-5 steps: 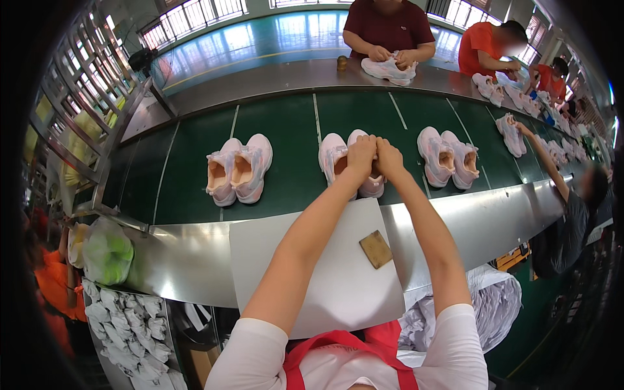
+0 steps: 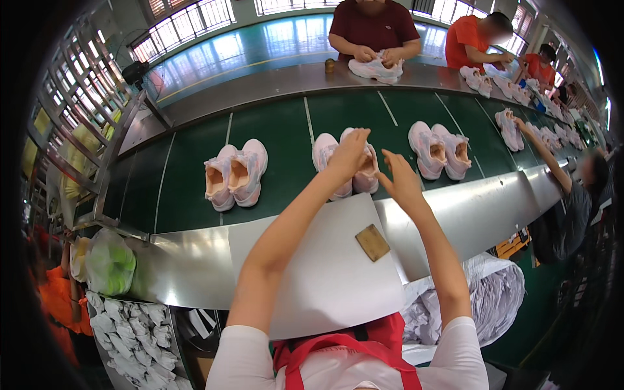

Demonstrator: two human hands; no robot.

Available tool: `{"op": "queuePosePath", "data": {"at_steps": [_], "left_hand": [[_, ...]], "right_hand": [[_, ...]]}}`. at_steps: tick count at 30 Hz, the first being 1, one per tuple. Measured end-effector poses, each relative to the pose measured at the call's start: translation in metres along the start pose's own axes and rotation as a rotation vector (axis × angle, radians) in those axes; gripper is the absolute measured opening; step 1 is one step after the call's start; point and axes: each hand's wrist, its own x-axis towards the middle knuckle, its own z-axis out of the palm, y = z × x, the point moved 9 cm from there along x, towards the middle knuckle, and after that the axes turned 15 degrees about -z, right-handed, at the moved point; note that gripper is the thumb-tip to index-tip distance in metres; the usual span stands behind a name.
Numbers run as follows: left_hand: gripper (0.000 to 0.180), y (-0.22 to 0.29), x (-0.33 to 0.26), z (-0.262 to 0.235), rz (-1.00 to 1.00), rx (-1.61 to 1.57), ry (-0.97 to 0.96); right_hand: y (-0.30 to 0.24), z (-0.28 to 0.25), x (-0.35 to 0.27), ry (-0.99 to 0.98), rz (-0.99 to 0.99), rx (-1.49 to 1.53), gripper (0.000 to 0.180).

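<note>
Across the green conveyor belt stand pale pink-and-white sneakers in pairs. Over the middle pair is my left hand (image 2: 351, 153), its fingers reaching above the opening of the right-hand sneaker (image 2: 369, 172) and partly covering it. The left sneaker (image 2: 323, 153) of that pair stands beside it, partly behind my wrist. Just to the right, my right hand (image 2: 401, 179) hangs apart from the shoes with its fingers spread and nothing in them. Further pairs of sneakers stand to the left (image 2: 250, 172) and right (image 2: 448, 153).
A white board (image 2: 312, 279) in front of me carries a small brown block (image 2: 372, 243). Beyond the green belt (image 2: 279, 130), a person in dark red (image 2: 374, 32) handles a sneaker. A metal rack (image 2: 84, 130) stands left; a sack of crumpled paper (image 2: 484, 302) is lower right.
My right hand has left the middle pair, moving down and right, and its fingers have spread. My left hand has shifted slightly left and up over the shoe. The view has tilted a little.
</note>
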Motion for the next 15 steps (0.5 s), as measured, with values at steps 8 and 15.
{"op": "queuePosePath", "data": {"at_steps": [8,15], "left_hand": [[0.014,0.085,-0.201,-0.063,0.169,0.027,-0.329],[0.018,0.065,-0.222,-0.058,0.074,0.026,-0.362]], "right_hand": [[-0.118,0.000,-0.106,-0.244,0.073,-0.415,0.059],[-0.115,0.018,-0.104,-0.189,0.204,0.106,0.034]]}}
